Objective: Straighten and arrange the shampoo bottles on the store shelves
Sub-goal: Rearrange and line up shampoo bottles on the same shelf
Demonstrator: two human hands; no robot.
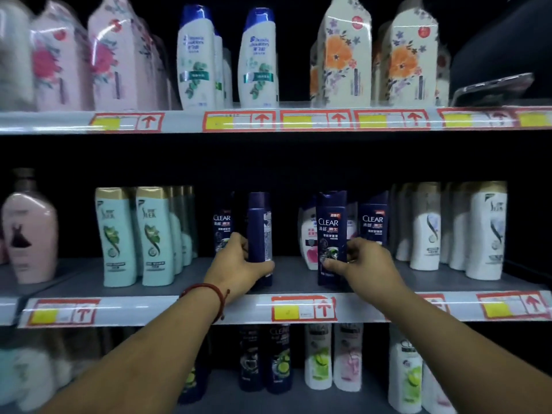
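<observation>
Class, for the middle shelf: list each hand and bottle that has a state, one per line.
left hand: grips the turned bottle.
turned bottle: upright, back label showing.
right hand: pinches the front Clear bottle.
front Clear bottle: upright, label forward.
mint bottles: upright, labels forward.

This is a shop, in the toiletries aisle. Tiered shelves (185, 122) carry rows of identical shampoo bottles (258, 61) lined up front to back. Red-framed price labels (239, 121) with yellow patches and upward arrows run along each shelf's front edge.
</observation>
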